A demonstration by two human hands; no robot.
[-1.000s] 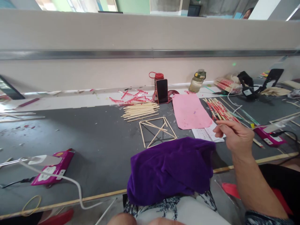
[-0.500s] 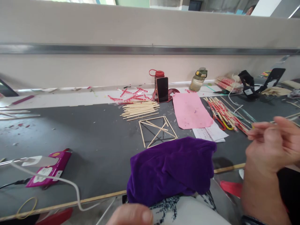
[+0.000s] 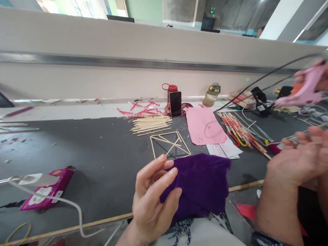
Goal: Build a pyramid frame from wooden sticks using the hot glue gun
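My left hand [image 3: 156,200] is raised over a purple cloth [image 3: 202,184], its fingers loosely curved and apart with nothing between them. The cloth hangs over the table's front edge onto my lap. Off to the right, my right hand [image 3: 298,162] is turned palm up, fingers spread and slightly bent, holding nothing that I can see. Just beyond the cloth lies a square frame of thin wooden sticks [image 3: 170,145] with crossed pieces inside. At the upper right, another person's hand [image 3: 324,77] holds a pink glue gun [image 3: 304,89], blurred, with its black cord looping leftward.
Behind the frame lie loose wooden sticks [image 3: 151,123], a propped phone [image 3: 175,104] and a red-capped bottle [image 3: 172,88]. Pink paper [image 3: 205,126], red-marked sticks [image 3: 241,131] and a water bottle [image 3: 212,95] are to the right. A magenta packet [image 3: 47,189] and white cable [image 3: 77,205] sit left.
My left hand has risen from the bottom edge to above the cloth. My right hand's fingers have opened out. Another person's hand with the glue gun has come in at the upper right.
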